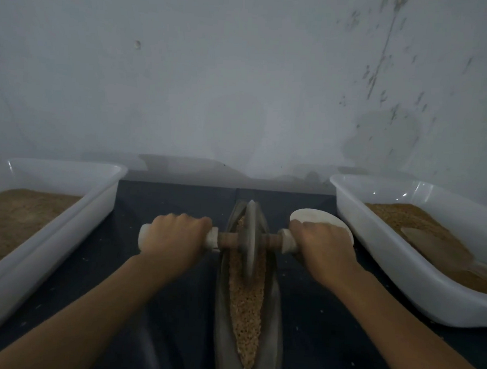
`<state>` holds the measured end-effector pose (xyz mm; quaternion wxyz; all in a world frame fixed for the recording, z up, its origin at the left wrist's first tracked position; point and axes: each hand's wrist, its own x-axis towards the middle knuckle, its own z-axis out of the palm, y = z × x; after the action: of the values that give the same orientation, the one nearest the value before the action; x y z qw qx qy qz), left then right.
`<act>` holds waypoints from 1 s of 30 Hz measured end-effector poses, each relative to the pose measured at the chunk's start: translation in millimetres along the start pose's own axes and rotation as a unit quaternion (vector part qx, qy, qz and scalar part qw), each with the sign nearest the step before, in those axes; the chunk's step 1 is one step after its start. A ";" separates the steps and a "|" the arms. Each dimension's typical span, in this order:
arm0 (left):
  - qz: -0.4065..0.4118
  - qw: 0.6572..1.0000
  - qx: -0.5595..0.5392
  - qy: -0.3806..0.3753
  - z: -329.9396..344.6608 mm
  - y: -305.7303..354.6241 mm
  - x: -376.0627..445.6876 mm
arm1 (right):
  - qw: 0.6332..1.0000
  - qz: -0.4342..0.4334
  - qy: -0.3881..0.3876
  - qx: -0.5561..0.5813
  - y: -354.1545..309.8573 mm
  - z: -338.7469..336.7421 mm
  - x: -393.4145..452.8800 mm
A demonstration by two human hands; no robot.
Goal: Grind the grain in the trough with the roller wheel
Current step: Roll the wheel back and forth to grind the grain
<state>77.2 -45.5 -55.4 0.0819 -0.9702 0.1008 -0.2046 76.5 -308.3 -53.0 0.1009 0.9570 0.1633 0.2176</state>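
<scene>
Roller wheel looks heavy, rigid, standing in grain-filled trough. Left hand and right hand each grip an axle end; best hold.

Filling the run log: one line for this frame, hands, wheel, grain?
left hand grips left handle | right hand grips right handle | roller wheel upright in trough | grain coarse
</scene>
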 end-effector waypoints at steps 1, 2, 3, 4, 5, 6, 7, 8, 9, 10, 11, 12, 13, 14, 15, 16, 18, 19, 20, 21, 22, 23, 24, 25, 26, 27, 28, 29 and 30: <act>0.007 1.000 -0.002 -0.002 -2.5 -0.7 -11.8 | 1.000 -0.007 -0.006 0.000 -2.2 -6.3 -12.2; 0.015 1.000 -0.005 -0.004 -6.2 -2.0 -24.9 | 1.000 -0.012 -0.005 -0.004 -4.9 -13.6 -26.3; 0.022 1.000 -0.010 -0.007 -8.7 -4.4 -38.7 | 1.000 -0.019 0.010 -0.006 -7.4 -21.3 -40.5; 0.031 0.999 -0.020 -0.010 -11.5 -6.4 -52.7 | 0.999 -0.027 0.031 0.001 -10.2 -29.1 -53.2; 0.048 0.999 -0.025 -0.004 -17.8 -7.8 -64.5 | 0.998 -0.035 0.054 0.010 -12.9 -36.1 -62.9; 0.072 0.997 -0.026 0.012 -22.1 -9.2 -73.3 | 0.996 -0.045 0.071 0.015 -14.6 -41.6 -68.7; 0.091 0.994 -0.043 0.032 -25.4 -10.3 -79.1 | 0.995 -0.053 0.078 0.015 -15.7 -44.7 -71.1; 0.091 0.994 -0.055 0.034 -28.3 -10.8 -79.8 | 0.996 -0.055 0.070 0.015 -16.5 -44.9 -69.9; 0.087 0.994 -0.053 0.032 -27.9 -10.1 -78.1 | 0.997 -0.049 0.054 0.014 -16.8 -41.8 -65.9; 0.078 0.996 -0.043 0.024 -24.2 -8.4 -74.0 | 0.999 -0.038 0.030 0.009 -16.0 -35.9 -59.0; 0.055 0.998 -0.029 0.021 -18.8 -6.4 -65.3 | 1.000 -0.025 0.013 -0.001 -14.5 -27.6 -51.0; 0.025 0.999 -0.018 0.007 -13.5 -4.9 -53.8 | 1.000 -0.014 0.006 -0.016 -12.4 -19.7 -41.6; 0.009 1.000 0.002 0.006 -8.1 -4.1 -40.5 | 1.000 -0.007 0.008 -0.023 -9.4 -12.1 -31.0; 0.003 1.000 0.008 0.008 -3.0 -4.5 -27.2 | 1.000 -0.004 0.015 -0.024 -6.4 -6.4 -19.8; -0.004 1.000 0.006 0.003 0.5 -4.9 -14.5 | 0.999 -0.002 0.022 -0.026 -3.6 -1.6 -9.0; -0.007 1.000 0.001 -0.003 5.2 -5.1 -3.7 | 1.000 0.005 0.017 -0.021 -1.7 2.2 0.2; -0.010 1.000 -0.012 -0.015 8.8 -5.9 9.1 | 1.000 0.020 0.009 0.002 -1.3 5.6 10.0; -0.012 1.000 -0.014 -0.025 8.6 -6.8 8.0 | 1.000 0.017 0.008 0.004 -2.2 4.3 9.0; -0.009 0.999 -0.014 -0.032 6.6 -7.1 2.8 | 1.000 0.009 0.011 0.004 -4.3 -1.1 3.3; -0.003 0.999 -0.017 -0.041 4.4 -7.3 -6.4 | 1.000 -0.001 0.022 0.008 -6.1 -7.1 -6.5; 0.003 0.998 -0.026 -0.050 1.9 -8.1 -17.8 | 0.999 -0.007 0.043 0.017 -8.4 -14.2 -18.7; 0.009 0.997 -0.037 -0.063 -2.2 -8.8 -30.1 | 0.998 -0.012 0.060 0.020 -10.5 -19.9 -31.3; 0.016 0.996 -0.046 -0.073 -7.9 -9.6 -41.4 | 0.997 -0.018 0.078 0.018 -12.9 -24.5 -44.0; 0.024 0.995 -0.049 -0.082 -15.0 -10.2 -51.9 | 0.995 -0.027 0.097 0.016 -15.7 -28.5 -55.6; 0.028 0.995 -0.043 -0.086 -20.9 -10.2 -60.8 | 0.993 -0.036 0.113 0.016 -18.0 -32.0 -64.6; 0.029 0.995 -0.032 -0.084 -25.2 -9.3 -67.7 | 0.992 -0.042 0.120 0.013 -19.4 -33.7 -70.3; 0.030 0.997 -0.020 -0.070 -27.6 -7.9 -71.2 | 0.992 -0.041 0.116 0.011 -19.3 -33.0 -72.8; 0.028 0.998 -0.008 -0.049 -28.1 -6.7 -71.4 | 0.994 -0.036 0.106 0.011 -18.6 -31.0 -71.8; 0.024 0.999 -0.001 -0.028 -25.8 -6.1 -67.3 | 0.996 -0.028 0.088 0.015 -17.2 -26.9 -67.8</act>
<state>7.3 -27.2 -56.4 0.0886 -0.9728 0.1223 -0.1755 2.1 -313.3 -59.7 0.0783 0.9303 0.2019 0.2960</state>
